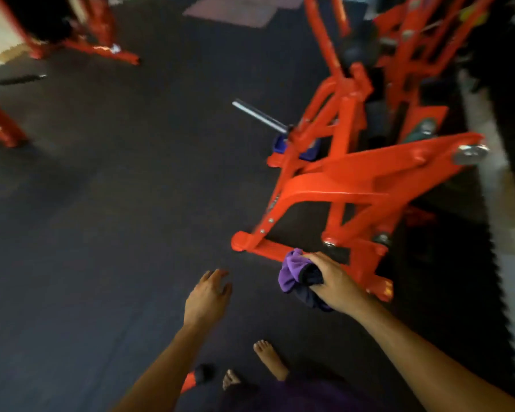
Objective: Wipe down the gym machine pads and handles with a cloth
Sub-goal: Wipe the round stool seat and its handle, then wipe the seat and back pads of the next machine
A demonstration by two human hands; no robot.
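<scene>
Two bare hands reach forward over dark, matte rubber flooring [101, 203]. At far left, red painted steel frames [98, 49] of other machines stand on the floor, blurred. The left hand [205, 298] hovers above the floor, grip released, fingers spread and holding nothing. Two bare feet [269, 359] show at the lower centre. The right hand [336, 285] has its grip clenched round a bunched cloth [293, 276], soft purple fabric with a dark navy part. The cloth touches the low horizontal base bar [268, 251] of the gym machine [354, 179], a glossy orange-red frame of welded tube and flat plate with silver bolts. A bare chrome peg [259, 115] juts left from the frame, above a blue piece [280, 144]. No writing is legible. At right, the flooring ends in an interlocking toothed edge [503, 292] against paler ground.
</scene>
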